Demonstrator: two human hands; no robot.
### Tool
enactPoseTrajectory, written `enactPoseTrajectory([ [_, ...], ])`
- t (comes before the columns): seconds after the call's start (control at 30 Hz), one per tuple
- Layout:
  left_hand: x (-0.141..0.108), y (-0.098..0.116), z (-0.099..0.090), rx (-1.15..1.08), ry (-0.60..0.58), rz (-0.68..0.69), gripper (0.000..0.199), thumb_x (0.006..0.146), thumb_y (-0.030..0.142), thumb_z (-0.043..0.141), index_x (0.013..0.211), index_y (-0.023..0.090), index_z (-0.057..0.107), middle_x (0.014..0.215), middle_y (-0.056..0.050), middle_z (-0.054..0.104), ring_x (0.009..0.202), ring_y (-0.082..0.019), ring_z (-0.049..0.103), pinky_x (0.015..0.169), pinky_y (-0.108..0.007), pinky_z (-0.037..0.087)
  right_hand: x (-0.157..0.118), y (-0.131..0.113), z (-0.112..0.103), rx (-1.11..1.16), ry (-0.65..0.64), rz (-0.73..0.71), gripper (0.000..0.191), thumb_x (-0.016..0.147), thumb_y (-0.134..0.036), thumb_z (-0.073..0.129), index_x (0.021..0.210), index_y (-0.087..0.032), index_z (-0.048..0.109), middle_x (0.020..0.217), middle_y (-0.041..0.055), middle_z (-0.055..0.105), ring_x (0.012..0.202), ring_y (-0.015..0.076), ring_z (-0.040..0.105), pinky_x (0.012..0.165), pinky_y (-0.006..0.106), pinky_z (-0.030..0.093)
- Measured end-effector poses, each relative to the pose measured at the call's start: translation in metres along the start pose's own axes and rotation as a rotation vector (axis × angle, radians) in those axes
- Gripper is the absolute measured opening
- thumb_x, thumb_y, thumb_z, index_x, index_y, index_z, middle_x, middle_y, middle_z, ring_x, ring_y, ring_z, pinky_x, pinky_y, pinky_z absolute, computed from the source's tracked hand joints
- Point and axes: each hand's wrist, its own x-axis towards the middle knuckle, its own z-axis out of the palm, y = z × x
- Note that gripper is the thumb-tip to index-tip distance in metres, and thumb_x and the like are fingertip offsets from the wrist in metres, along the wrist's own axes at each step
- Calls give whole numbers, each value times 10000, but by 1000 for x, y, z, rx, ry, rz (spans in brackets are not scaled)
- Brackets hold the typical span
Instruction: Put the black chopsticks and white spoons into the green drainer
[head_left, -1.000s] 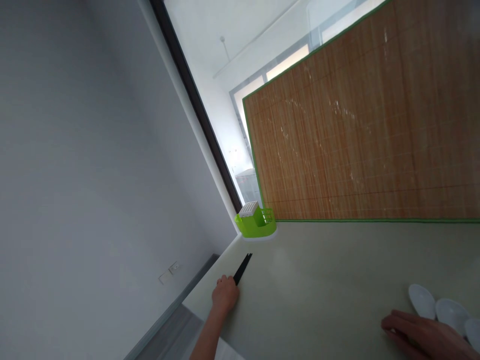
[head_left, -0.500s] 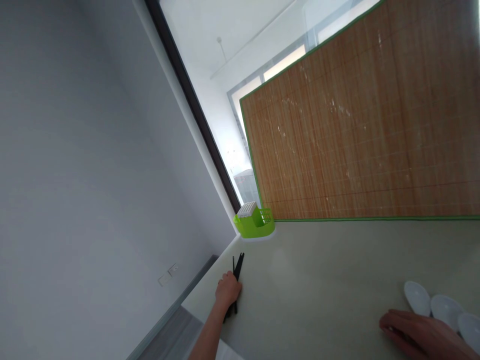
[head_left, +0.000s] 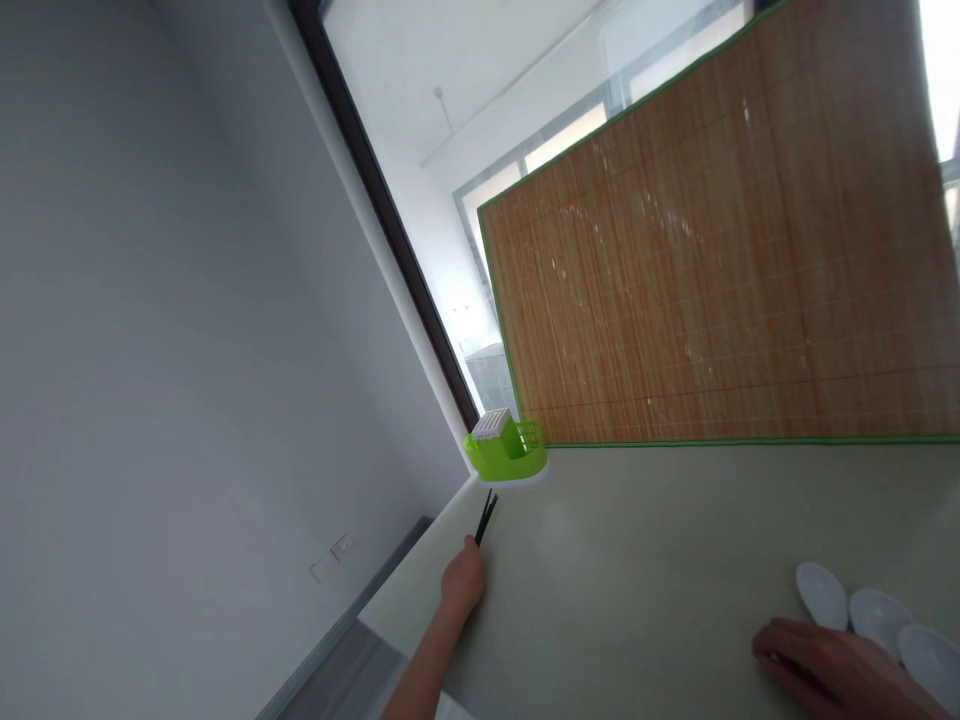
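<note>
Near the left table edge, my left hand (head_left: 463, 580) is closed around a bunch of thin black chopsticks (head_left: 486, 518). Their tips point away from me toward the green basket (head_left: 508, 458); the other ends are hidden by the hand and arm. Low on the right, my right hand (head_left: 840, 662) rests at the tabletop with its fingers curled together. Whatever may be inside those fingers cannot be made out. Just beyond it lie several white oval pieces, like spoon bowls (head_left: 822, 596), fanned side by side and partly covered by the hand.
The pale table (head_left: 637, 560) meets a glass partition hung with a green-edged bamboo mat (head_left: 712, 280). A grey wall (head_left: 187, 350) with a socket plate (head_left: 341, 546) runs along the left, beyond the table's edge. The basket stands in the far left corner.
The chopsticks, spread and crossed under my left hand before, are now gathered tightly in its grip. That hand has turned and shifted slightly. My right hand keeps its pose beside the white pieces.
</note>
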Motion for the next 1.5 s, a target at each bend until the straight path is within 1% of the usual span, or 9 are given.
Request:
enactPoseTrajectory([
  [0.1,-14,35,-6,-89,1,105,320,960,188,214,1193,99,413,1059,-168,664,974,-232,639,770,-310,464,1,-2,-1,-1,-9,-3,344,950,-384,330,850,-267,638,823,37,671,751,223,655,722,354,499],
  [0.23,-56,109,-2,-175,-38,289,340,940,179,306,1261,171,417,1046,-93,681,960,-185,640,783,-247,464,0,1,0,-11,86,-27,305,931,-394,395,859,-282,669,818,31,700,733,224,675,680,322,528],
  [0.4,-130,212,24,-148,-177,507,701,814,39,415,1470,93,174,1114,-210,615,982,-296,626,812,-390,503,-3,1,-7,-98,391,-138,237,890,-389,495,997,-299,686,955,28,729,824,231,696,678,279,553],
  [0.57,-180,272,51,-229,-239,563,584,869,39,268,1450,102,276,1199,-239,549,1095,-331,557,871,-464,479,-5,-4,-18,-136,455,-166,240,881,-376,507,1032,-321,686,995,9,727,850,227,697,708,278,569],
  [0.77,-195,283,59,-248,-215,519,527,881,51,243,1386,75,391,1290,-252,479,1158,-343,486,935,-502,420,-2,15,-7,-90,342,26,215,865,-329,504,929,-302,707,934,16,727,836,235,684,728,326,559],
  [1.03,-201,288,53,-281,-234,492,508,869,49,281,1348,63,452,1330,-265,440,1264,-365,354,970,-536,359,2,18,-5,-86,216,50,243,886,-332,471,850,-245,695,860,65,680,827,249,631,778,408,490],
  [1.2,-206,279,44,-322,-237,517,432,883,178,390,1292,119,513,1251,-231,504,1158,-343,438,916,-515,400,1,19,-5,-85,181,35,237,887,-330,473,834,-251,690,849,60,659,825,244,614,777,399,466],
  [1.33,-189,256,33,-312,-224,675,444,823,427,540,1167,151,594,1135,-169,583,1057,-320,510,892,-487,440,1,20,-6,-97,190,22,205,861,-317,508,787,-244,684,806,55,653,785,237,615,734,370,465],
  [1.5,-131,216,6,-257,50,732,365,877,469,468,1123,230,593,1072,-61,613,976,-233,569,848,-362,478,0,20,-5,-123,211,34,235,870,-336,498,737,-227,657,767,53,648,737,229,606,709,363,450],
])
